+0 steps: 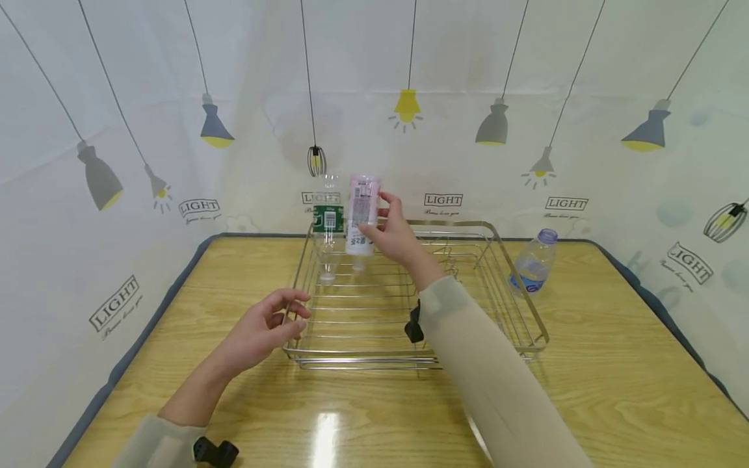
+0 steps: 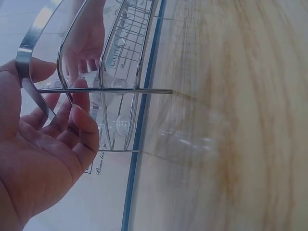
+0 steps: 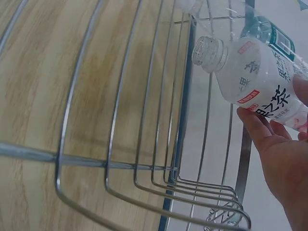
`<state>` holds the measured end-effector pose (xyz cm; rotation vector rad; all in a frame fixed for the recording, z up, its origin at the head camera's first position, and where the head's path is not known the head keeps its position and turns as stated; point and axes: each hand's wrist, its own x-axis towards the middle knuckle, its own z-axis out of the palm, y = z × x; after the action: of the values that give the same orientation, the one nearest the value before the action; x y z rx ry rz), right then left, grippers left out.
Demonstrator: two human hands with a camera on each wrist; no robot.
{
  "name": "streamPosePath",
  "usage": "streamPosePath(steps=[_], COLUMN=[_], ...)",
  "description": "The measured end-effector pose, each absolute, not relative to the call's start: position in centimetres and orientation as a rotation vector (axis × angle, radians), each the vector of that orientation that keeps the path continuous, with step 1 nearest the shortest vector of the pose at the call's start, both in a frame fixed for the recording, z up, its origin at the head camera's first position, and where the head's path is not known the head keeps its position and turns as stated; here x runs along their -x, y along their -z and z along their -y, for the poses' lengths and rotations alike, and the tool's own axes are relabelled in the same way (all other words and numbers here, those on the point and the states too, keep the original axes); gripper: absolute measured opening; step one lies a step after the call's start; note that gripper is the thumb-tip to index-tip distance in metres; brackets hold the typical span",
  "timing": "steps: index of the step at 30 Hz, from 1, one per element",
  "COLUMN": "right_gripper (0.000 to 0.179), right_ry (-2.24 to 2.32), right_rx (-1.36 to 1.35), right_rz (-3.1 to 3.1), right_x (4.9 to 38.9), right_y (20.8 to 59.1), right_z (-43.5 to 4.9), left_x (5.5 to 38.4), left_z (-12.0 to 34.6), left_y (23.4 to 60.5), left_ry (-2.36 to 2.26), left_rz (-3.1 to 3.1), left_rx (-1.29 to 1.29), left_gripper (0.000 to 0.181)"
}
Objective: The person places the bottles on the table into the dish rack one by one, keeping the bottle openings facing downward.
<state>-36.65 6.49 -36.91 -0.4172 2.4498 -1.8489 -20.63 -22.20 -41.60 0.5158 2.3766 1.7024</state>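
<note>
My right hand (image 1: 400, 237) grips a clear plastic bottle with a pink and white label (image 1: 361, 214), neck down, over the back of a wire dish rack (image 1: 363, 354). The bottle's open neck shows in the right wrist view, with my fingers (image 3: 260, 127) on its label. Just left of it, another clear bottle with a green label (image 1: 328, 220) also stands neck down at the rack's back left. My left hand (image 1: 260, 331) is at the rack's left front rim, which passes between its thumb and loosely curled fingers (image 2: 82, 127).
A third bottle with a purple cap and blue label (image 1: 534, 263) is on the wooden table (image 1: 608, 364), beyond the rack's right side. Behind the table hangs a pale cloth printed with lamps (image 1: 450, 162). Thin upright wires (image 1: 450, 260) rise inside the rack.
</note>
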Motion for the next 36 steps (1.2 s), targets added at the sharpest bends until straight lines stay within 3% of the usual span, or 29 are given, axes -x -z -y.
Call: streamPosePath(steps=[36], right_gripper=[0.096], right_ry=[1.607], right_rx=[0.4], right_rz=[-2.503], right_x=[37.1], right_y=[38.2], right_z=[-6.6], left_x=[20.6], left_z=[22.4], left_y=[41.7], left_ry=[-1.7], left_rz=[-2.379], left_rx=[-0.533], left_gripper=[0.045])
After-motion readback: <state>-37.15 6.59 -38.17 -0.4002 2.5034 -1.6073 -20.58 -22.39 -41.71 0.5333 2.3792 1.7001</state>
